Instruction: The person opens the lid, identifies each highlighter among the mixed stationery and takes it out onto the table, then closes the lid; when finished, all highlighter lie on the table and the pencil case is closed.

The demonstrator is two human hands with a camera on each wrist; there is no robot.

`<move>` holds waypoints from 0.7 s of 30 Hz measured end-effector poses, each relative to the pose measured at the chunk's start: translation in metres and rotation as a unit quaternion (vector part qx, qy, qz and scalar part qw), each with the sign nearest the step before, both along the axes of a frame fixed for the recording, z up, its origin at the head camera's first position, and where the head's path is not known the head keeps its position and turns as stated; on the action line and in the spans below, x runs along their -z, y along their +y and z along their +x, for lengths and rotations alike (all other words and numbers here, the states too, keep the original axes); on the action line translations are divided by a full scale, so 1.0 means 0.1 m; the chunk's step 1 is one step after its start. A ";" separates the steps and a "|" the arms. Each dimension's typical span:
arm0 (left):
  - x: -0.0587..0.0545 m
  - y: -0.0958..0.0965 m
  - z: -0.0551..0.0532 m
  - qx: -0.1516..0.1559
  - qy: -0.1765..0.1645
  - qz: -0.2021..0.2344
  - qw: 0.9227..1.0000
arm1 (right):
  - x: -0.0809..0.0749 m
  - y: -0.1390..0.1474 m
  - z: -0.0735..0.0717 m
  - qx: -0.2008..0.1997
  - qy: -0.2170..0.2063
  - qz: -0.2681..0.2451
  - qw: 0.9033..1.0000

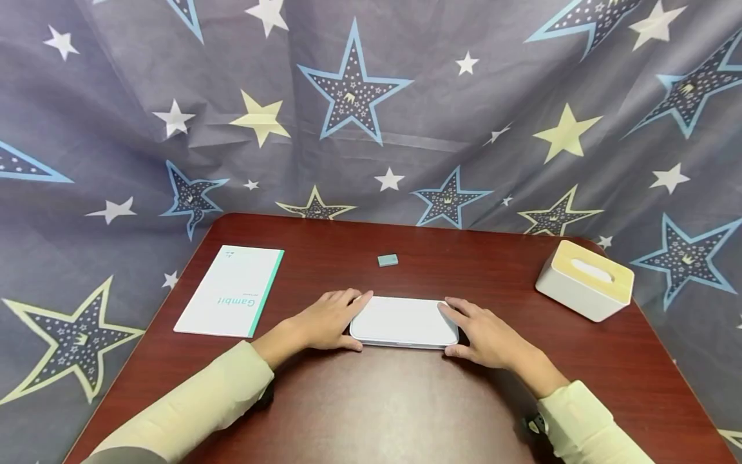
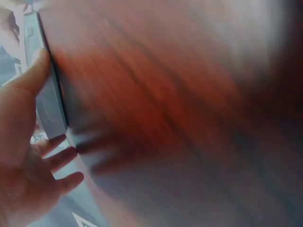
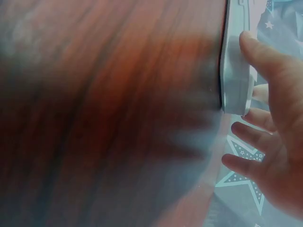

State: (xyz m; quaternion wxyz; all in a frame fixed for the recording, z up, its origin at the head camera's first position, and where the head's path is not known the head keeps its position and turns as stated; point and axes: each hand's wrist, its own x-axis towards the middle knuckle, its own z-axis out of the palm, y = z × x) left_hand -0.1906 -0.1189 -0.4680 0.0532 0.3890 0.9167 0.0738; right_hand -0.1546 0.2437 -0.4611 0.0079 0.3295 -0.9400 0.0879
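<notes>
A flat white box [image 1: 404, 322] with rounded corners lies on the table in the middle of the head view, a seam along its front side. At its left end my left hand [image 1: 330, 320] grips it, thumb by the near corner and index finger along the far corner. The right hand [image 1: 484, 332] holds the opposite end in a mirrored way. In the left wrist view the thumb [image 2: 40, 71] lies against the box's pale front side [image 2: 49, 101], other fingers spread past its end. From the right wrist, the thumb [image 3: 255, 49] presses on that same side [image 3: 234, 80].
A white notebook [image 1: 226, 290] with a green spine lies to the left. Beyond the box is a small blue-grey block [image 1: 388, 260]. A tissue box [image 1: 574, 291] with a wood-coloured lid stands at the right edge of the brown table [image 1: 400, 399]. A star-patterned curtain [image 1: 371, 154] hangs behind.
</notes>
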 end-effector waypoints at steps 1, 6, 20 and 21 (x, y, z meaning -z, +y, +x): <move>0.00 0.00 -0.01 -0.001 0.001 0.002 1.000 | 0.00 0.00 0.00 0.002 -0.001 0.002 1.000; 0.02 0.01 -0.06 -0.007 0.007 0.010 1.000 | -0.01 -0.03 -0.01 0.003 0.006 0.007 1.000; 0.06 0.05 -0.13 -0.012 0.011 0.011 1.000 | 0.02 -0.07 0.01 0.001 0.055 0.026 0.998; 0.06 0.05 -0.13 -0.013 0.011 0.010 1.000 | 0.02 -0.07 0.01 -0.001 0.059 0.027 0.998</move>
